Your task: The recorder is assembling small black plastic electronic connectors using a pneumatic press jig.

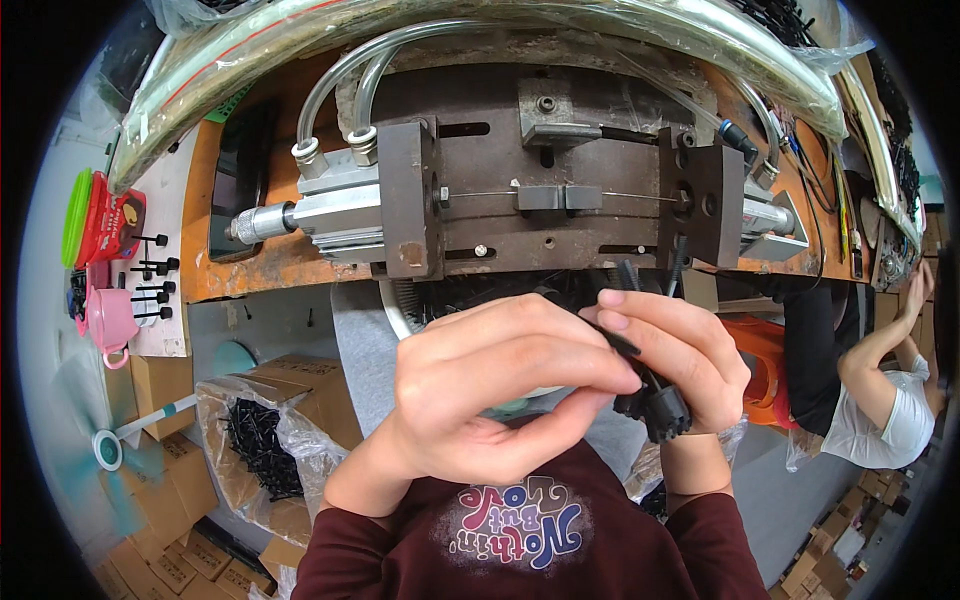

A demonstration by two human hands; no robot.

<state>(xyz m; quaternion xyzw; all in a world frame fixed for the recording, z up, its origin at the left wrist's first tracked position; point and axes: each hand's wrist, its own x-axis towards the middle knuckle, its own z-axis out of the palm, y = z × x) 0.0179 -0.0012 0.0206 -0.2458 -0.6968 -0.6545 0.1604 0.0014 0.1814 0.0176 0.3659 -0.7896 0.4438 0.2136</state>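
My left hand (490,395) is curled in front of my chest, its thumb and forefinger pinching a thin black strip (622,345) that runs to the right. My right hand (680,355) grips a bundle of small black plastic parts (660,408), with thin black stems (676,265) sticking up above its fingers. Both hands touch at the fingertips, just below a metal press fixture (560,195) with two dark steel blocks and a thin rod between them.
A pneumatic cylinder (310,210) with clear hoses sits on the fixture's left. A lined cardboard box of black parts (262,445) stands at lower left. A pink cup (110,320) and black pegs are at far left. Another person (885,400) is at the right.
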